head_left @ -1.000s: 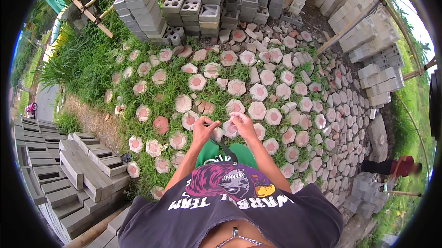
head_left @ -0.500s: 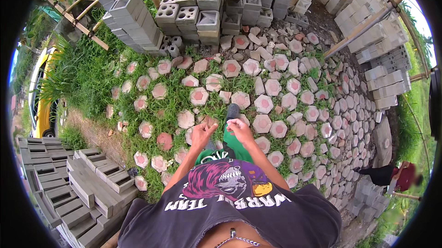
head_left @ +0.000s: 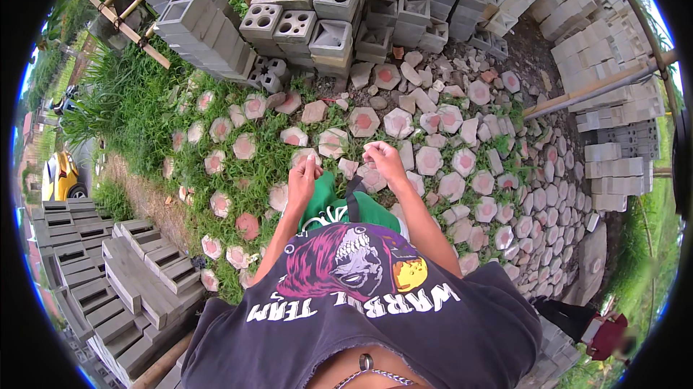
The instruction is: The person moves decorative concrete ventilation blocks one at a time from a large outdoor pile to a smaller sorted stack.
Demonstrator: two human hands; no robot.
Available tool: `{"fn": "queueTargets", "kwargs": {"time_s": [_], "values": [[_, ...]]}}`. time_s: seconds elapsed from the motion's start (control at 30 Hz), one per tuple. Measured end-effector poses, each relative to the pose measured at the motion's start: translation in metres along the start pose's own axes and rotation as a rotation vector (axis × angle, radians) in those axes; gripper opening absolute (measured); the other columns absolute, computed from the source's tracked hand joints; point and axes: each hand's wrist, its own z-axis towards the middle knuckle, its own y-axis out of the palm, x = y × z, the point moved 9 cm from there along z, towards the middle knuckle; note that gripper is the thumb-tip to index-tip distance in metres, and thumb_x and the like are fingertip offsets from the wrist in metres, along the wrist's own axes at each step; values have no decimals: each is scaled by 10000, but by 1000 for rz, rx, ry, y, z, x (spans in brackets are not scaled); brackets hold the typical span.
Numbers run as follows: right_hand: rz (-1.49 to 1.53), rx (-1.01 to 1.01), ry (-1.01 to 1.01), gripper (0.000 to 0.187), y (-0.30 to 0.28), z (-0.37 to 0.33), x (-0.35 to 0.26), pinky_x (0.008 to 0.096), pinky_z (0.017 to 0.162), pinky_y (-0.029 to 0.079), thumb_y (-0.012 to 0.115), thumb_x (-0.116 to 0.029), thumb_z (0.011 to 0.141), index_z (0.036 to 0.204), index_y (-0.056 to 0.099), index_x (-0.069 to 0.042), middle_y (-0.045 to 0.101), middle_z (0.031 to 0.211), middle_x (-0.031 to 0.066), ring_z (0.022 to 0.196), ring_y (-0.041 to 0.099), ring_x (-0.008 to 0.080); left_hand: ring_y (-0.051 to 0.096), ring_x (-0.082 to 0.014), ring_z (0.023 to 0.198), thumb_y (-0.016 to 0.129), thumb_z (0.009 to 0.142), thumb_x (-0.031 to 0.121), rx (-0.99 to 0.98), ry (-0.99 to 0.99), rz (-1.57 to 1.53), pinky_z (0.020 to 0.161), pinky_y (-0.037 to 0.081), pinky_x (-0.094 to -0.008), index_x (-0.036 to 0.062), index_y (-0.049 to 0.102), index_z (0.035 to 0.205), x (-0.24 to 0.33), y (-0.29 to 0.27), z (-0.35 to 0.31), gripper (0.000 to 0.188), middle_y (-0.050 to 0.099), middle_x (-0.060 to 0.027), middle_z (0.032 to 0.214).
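Observation:
In front of my green shorts [head_left: 315, 210], both of my hands are raised in the air, apart from each other. My left hand [head_left: 304, 174] has its fingers curled in, and nothing shows sticking out of it. My right hand [head_left: 384, 159] is also closed, with its fingers bent toward the thumb and nothing visible in them. A dark narrow strap-like piece [head_left: 353, 200] shows against the shorts between my hands; I cannot make out what it belongs to. Below the hands lie hexagonal paving blocks [head_left: 333, 143] with reddish centres, set among grass.
Grey hollow concrete blocks [head_left: 294, 26] stand stacked ahead, with more stacks [head_left: 613, 165] at the right. Other grey blocks [head_left: 137, 281] are piled at my left. Broken rubble [head_left: 426, 75] lies ahead. A bamboo pole [head_left: 599, 85] crosses at right. A person [head_left: 603, 335] is at lower right; a yellow vehicle [head_left: 59, 176] stands far left.
Both hands have risen farther up in the view, and the right one has closed more. The green shorts show higher too. The stacks ahead look slightly nearer.

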Motion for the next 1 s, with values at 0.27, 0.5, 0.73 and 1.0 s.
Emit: {"fn": "queueTargets", "kwargs": {"time_s": [0.27,0.5,0.73,1.0], "values": [[70,66,126,216,-15,97,-9,229,631,458,608,-237,902,995,621,-43,655,846,33,751,605,92,581,-120,708,506,955,256,-81,-108,-39,648,458,-262,-4,593,893,-4,32,126,282,629,-65,810],[45,298,253,245,-62,190,-19,249,663,457,605,-266,905,1038,614,-61,658,862,17,771,605,99,579,-99,794,568,915,178,-304,-212,-61,727,477,-253,-1,588,1006,17,104,271,202,615,-41,886],[63,380,331,256,-70,267,-65,285,759,470,570,-258,913,1072,604,-61,653,926,43,873,616,130,602,-132,840,546,949,239,-465,-276,5,763,471,-279,17,563,1073,22,122,380,255,639,-74,977],[15,369,436,252,-119,394,-55,267,740,463,571,-236,907,1074,596,-49,649,913,31,865,608,115,612,-169,910,562,934,228,-418,-461,145,840,474,-308,-25,489,1206,-67,155,495,379,611,-121,1089]]}}
